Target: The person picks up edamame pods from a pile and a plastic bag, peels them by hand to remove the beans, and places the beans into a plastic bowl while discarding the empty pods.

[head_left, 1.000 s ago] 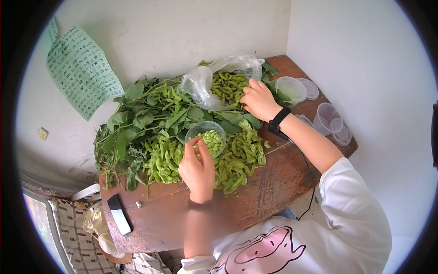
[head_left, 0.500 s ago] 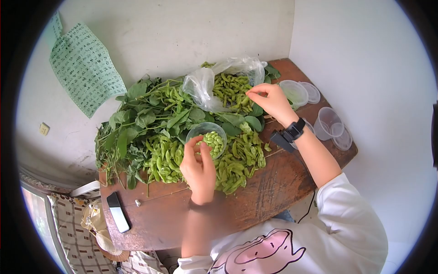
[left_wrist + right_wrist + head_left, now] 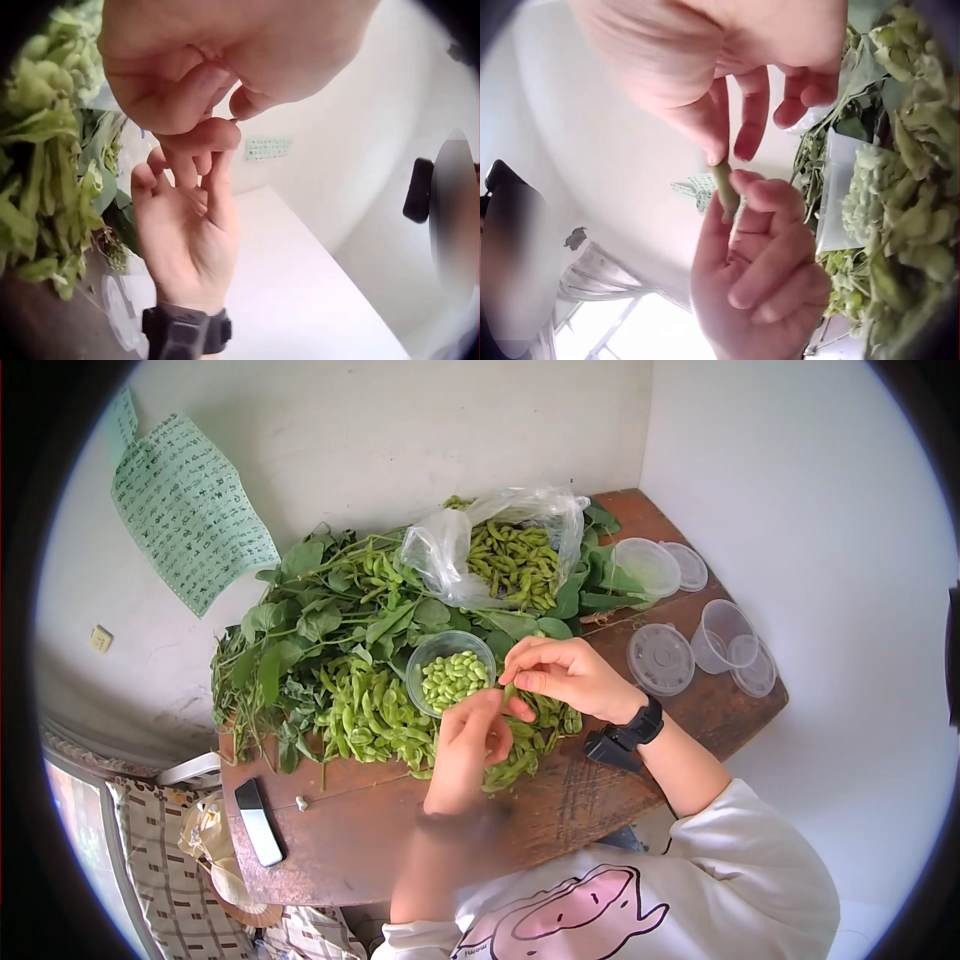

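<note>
A green edamame pod is pinched between the two hands, just right of a clear plastic bowl of shelled beans. My right hand grips the pod's upper end between thumb and forefinger, its other fingers hanging looser. From below, my left hand holds the lower end in its fingertips, the remaining fingers curled. Loose pods lie heaped to the bowl's left and under the hands. Behind, an opened clear plastic bag holds more pods.
Leafy bean stalks spread over the back left of the wooden table. Clear lids and a plastic cup stand at the right. A phone lies near the left edge. Walls border the table behind and at right.
My right hand has come from the bag down to the left hand, bringing a pod. The left hand has shifted right, away from over the bowl, and now holds the pod too.
</note>
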`<state>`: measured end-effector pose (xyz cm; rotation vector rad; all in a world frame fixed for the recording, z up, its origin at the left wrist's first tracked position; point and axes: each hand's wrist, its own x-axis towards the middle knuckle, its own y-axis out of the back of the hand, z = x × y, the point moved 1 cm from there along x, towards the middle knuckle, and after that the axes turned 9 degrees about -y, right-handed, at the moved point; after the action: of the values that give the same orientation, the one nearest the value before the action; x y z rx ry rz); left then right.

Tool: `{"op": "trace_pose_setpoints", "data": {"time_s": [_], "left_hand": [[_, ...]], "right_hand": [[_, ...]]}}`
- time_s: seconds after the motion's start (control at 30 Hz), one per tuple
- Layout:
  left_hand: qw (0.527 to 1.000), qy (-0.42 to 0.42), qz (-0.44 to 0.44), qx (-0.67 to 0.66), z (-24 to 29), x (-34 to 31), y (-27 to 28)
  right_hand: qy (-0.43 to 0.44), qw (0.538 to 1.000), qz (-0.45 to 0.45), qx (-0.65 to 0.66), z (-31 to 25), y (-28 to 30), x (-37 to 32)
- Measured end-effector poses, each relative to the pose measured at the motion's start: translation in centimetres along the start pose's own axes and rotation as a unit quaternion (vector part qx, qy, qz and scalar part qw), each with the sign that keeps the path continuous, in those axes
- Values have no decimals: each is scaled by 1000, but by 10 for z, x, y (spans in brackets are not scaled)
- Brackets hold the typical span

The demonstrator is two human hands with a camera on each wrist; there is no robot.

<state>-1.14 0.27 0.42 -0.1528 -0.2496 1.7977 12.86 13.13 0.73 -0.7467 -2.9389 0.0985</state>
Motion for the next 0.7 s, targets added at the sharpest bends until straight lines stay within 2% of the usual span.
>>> {"op": "trace_pose_setpoints", "data": {"time_s": [0.1, 0.17, 0.23, 0.27, 0.33, 0.43, 0.57, 0.7], "left_hand": [[1000, -4, -12, 7, -2, -1, 0], [1000, -14, -5, 15, -2, 0, -4], [995, -57, 5, 77, -1, -1, -8], [996, -55, 4, 76, 1, -1, -9], [998, 1, 22, 53, 5, -3, -9], [1000, 11, 8, 8, 0, -2, -7], [999, -34, 41, 10, -2, -1, -13], [995, -51, 64, 51, -5, 0, -14]], "right_hand": [[0, 1000, 1, -19, 0, -3, -3], [-23, 996, -21, 80, -4, -7, -6], [-16, 997, -15, 68, 4, -2, -6], [-9, 998, -10, 56, 7, 0, -6], [-13, 998, -9, 66, 9, 2, -8], [-20, 995, -3, 95, 7, 1, -10], [-24, 984, 27, 173, 1, -6, -11], [8, 996, 32, 79, 12, 2, -11]]}}
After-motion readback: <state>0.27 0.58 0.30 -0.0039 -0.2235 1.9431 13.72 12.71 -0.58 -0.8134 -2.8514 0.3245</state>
